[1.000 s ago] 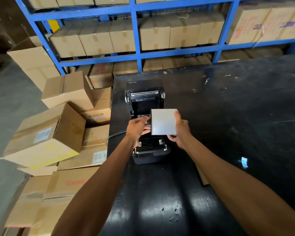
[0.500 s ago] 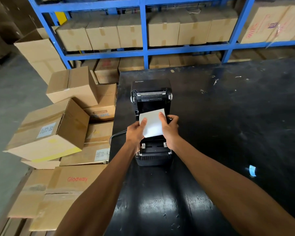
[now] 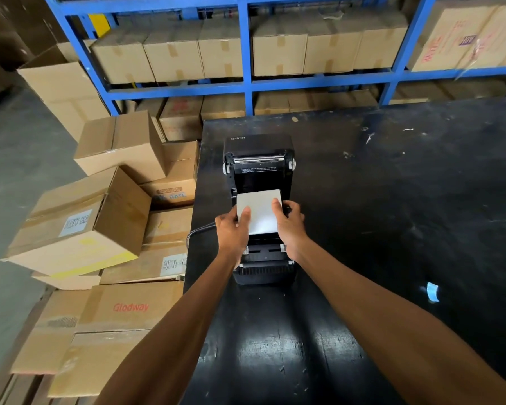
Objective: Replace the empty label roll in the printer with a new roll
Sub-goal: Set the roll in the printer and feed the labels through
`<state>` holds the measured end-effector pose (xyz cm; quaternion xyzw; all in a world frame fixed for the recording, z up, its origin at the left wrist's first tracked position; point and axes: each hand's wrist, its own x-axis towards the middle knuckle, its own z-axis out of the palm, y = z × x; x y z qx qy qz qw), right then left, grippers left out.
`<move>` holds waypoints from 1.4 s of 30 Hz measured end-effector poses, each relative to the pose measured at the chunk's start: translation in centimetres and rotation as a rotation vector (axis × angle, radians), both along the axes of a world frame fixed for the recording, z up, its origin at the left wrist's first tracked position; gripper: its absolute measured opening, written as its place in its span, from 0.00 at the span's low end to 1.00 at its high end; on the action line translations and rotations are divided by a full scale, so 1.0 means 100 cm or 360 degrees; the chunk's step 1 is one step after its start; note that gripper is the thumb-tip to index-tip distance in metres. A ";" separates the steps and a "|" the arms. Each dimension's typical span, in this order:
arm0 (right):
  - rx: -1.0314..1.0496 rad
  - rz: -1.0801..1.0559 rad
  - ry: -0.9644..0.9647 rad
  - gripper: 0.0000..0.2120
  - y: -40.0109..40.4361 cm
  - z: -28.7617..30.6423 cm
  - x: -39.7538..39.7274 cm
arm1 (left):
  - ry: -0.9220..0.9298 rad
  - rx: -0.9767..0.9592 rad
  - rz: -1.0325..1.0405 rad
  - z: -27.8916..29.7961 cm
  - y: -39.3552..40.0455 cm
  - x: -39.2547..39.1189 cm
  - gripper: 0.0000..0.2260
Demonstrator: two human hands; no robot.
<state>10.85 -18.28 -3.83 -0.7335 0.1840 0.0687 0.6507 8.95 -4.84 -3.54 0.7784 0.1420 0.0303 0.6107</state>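
While my left hand (image 3: 232,229) and right hand (image 3: 289,222) pinch the new label roll (image 3: 260,210) by its side edges over the open printer (image 3: 259,173), it feels light, stiff w/ slick paper; hold the ends, not the loose face.

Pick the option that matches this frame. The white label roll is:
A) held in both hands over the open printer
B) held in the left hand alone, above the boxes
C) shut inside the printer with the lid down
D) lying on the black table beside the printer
A: the left hand and right hand each grip a side of the label roll above the bay of the printer, whose lid stands open.
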 end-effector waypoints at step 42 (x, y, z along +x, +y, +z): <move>-0.0432 0.0008 -0.0035 0.22 0.003 -0.031 -0.005 | 0.0110 0.0467 -0.0004 -0.035 -0.003 0.010 0.22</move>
